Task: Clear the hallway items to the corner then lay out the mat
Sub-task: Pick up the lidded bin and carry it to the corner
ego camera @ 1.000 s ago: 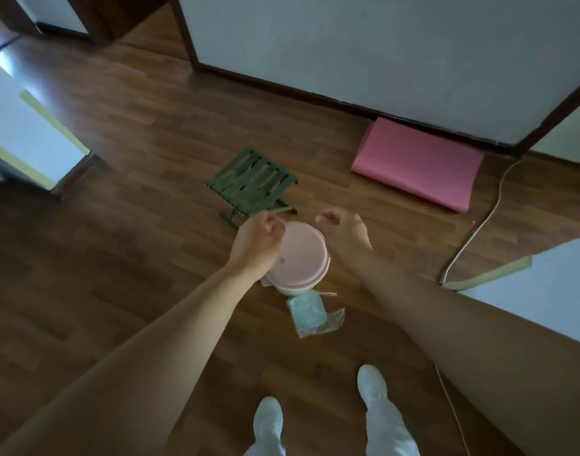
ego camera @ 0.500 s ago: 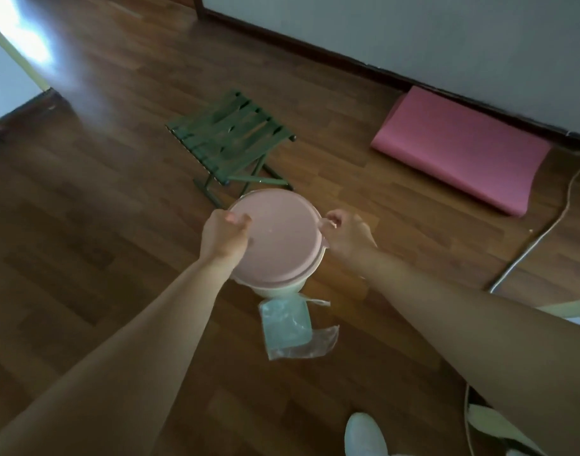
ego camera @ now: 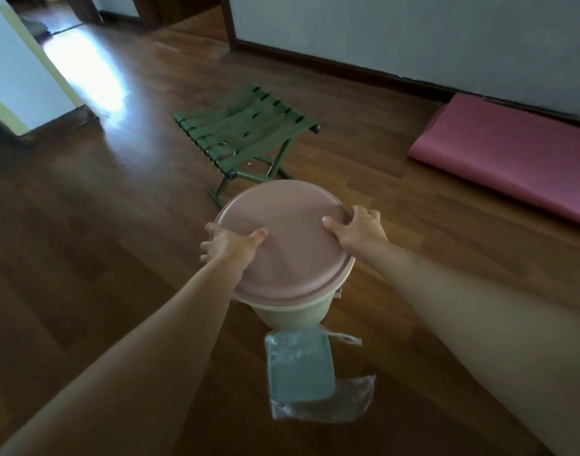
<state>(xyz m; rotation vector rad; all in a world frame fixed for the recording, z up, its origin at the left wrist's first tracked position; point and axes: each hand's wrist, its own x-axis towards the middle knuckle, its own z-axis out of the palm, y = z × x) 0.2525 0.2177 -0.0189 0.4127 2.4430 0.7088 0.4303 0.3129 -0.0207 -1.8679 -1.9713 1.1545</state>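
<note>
Both my hands are on a cream pail (ego camera: 293, 312), clamped at its pink lid (ego camera: 282, 248). My left hand (ego camera: 227, 243) grips the lid's left rim, with the thumb lying on top and the fingers curled down over the edge. My right hand (ego camera: 356, 227) grips the far right rim the same way, thumb on top and fingers wrapped round the outside. I cannot tell whether the pail's base rests on the floor (ego camera: 94, 232) or hangs just above it.

Just behind the pail stands a green folding stool (ego camera: 242, 130), its slatted seat level and its crossed legs on the boards. On my side of the pail lies a clear plastic packet (ego camera: 302, 370) with something flat and teal inside.

The pink mat (ego camera: 509, 162) lies folded on the floor against the wall (ego camera: 413, 34) to my right, well apart from the pail and the stool.
</note>
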